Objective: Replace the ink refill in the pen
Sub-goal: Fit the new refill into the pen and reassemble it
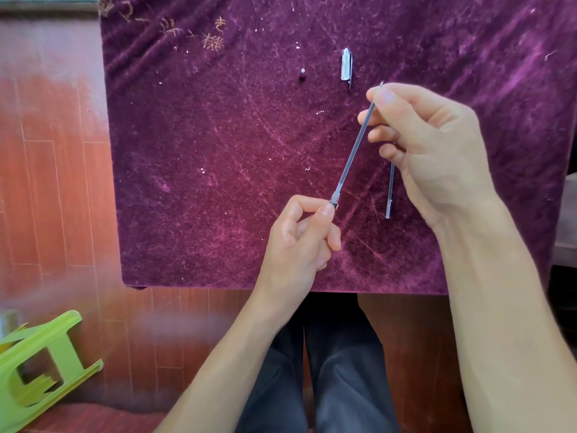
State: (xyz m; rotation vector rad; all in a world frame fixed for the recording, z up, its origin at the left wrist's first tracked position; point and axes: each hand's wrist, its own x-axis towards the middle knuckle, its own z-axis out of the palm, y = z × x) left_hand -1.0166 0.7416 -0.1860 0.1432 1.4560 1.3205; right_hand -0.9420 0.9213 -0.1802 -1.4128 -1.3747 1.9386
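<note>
Pinching a pen barrel above the desk: left hand at threaded end, right hand near tip. Refill lying just beside (no readable writing anywhere); cap farther back.

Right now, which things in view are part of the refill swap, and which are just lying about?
In the job:
- left hand pinching the pen barrel
- right hand holding the refill
- second refill on the cloth
- pen cap
- small tip piece

Lying about:
- green stool, tipped over on the floor
- lint on the purple cloth
</note>
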